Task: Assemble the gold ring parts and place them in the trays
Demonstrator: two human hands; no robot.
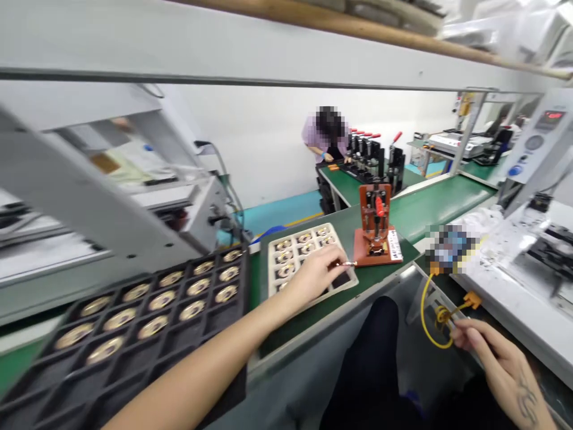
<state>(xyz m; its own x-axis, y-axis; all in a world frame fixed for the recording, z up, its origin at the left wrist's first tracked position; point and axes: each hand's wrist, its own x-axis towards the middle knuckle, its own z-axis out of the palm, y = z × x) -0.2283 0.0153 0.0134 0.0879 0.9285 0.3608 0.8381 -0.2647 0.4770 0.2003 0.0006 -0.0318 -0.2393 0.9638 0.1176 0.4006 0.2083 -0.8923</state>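
My left hand (323, 269) reaches over a cream compartment tray (271, 269) that holds several round gold-and-dark parts. Its fingers are pinched on a small thin shiny piece (347, 263), seen edge-on beside the base of a red-brown clamp fixture (375, 224) with a red handle. My right hand (486, 340) is low at the right, near a coiled yellow cable (443, 316). Its fingers are closed together; a thin item at the fingertips is too small to name.
A black compartment tray (179, 346) with several gold rings lies at the left. White machines (505, 263) stand at the right. Overhead runs a grey beam (268, 60). A person (324, 140) leans over several toggle clamps (369, 152) behind the green bench (439, 203).
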